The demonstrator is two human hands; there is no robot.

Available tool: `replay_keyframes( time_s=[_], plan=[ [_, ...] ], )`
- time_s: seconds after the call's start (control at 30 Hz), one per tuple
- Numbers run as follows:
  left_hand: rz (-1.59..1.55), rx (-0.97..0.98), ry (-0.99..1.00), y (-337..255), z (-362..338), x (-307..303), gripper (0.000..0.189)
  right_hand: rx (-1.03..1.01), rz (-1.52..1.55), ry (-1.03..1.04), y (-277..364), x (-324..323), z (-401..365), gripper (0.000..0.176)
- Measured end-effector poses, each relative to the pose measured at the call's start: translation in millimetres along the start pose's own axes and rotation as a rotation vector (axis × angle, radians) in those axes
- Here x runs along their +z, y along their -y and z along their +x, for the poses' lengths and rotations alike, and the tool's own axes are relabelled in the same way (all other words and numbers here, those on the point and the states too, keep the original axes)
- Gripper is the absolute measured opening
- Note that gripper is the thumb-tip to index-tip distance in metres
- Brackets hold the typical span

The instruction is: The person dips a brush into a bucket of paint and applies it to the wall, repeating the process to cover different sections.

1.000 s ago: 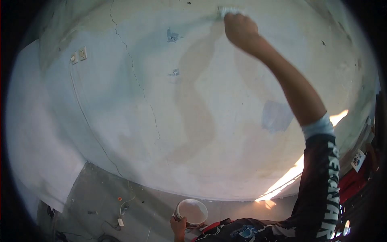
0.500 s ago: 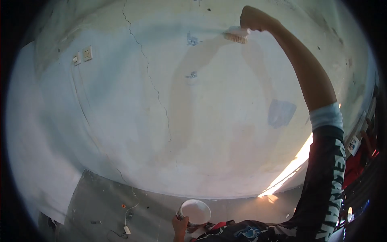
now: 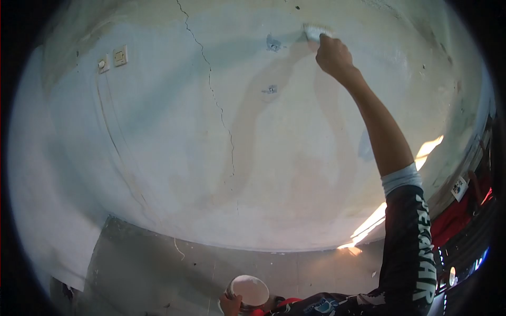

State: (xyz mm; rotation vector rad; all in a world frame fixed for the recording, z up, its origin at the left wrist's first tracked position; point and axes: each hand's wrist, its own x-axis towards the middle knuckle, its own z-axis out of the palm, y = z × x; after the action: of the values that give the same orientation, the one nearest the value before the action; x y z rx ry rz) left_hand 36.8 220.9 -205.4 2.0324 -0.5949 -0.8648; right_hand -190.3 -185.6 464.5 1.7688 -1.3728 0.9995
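Note:
My right hand (image 3: 336, 57), on an outstretched arm, is closed round the handle of a wide paintbrush (image 3: 317, 32). The brush is high on the pale wall (image 3: 179, 142), its light bristles pointing up and to the left at the surface. Low in the view, my left hand (image 3: 231, 304) grips the side of a small bucket (image 3: 268, 288). Whitish paint (image 3: 250, 290) shows inside it. Part of the left hand's fingers is hidden behind the bucket.
A long crack (image 3: 211, 84) runs down the wall. Left of it are a switch (image 3: 120, 55) and a socket with a plug (image 3: 102, 65). Two grey patches surround small holes, the upper one (image 3: 273, 44) near the brush. Grey floor (image 3: 142, 263) lies below; sunlight (image 3: 369, 224) strikes the wall's lower right.
My right hand has turned over from above the brush to below it, so the bristles now point up instead of down. The view has shifted slightly; my left hand still holds the bucket.

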Motion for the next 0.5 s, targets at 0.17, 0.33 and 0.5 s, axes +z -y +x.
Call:
replay_keyframes(
  time_s=[0.17,0.33,0.5],
  plan=[
    [-0.055,0.099,0.035,-1,-6,3,0.056,-0.092,0.079,0.386,-22,-8,-40,0.024],
    [-0.125,0.214,0.004,-69,-46,-3,0.046,0.065,0.589,0.511,-59,-19,-215,0.024],
    [-0.146,0.277,0.099,-54,-45,28,0.045,0.884,1.277,1.142,-105,-26,-464,0.026]
  ],
)
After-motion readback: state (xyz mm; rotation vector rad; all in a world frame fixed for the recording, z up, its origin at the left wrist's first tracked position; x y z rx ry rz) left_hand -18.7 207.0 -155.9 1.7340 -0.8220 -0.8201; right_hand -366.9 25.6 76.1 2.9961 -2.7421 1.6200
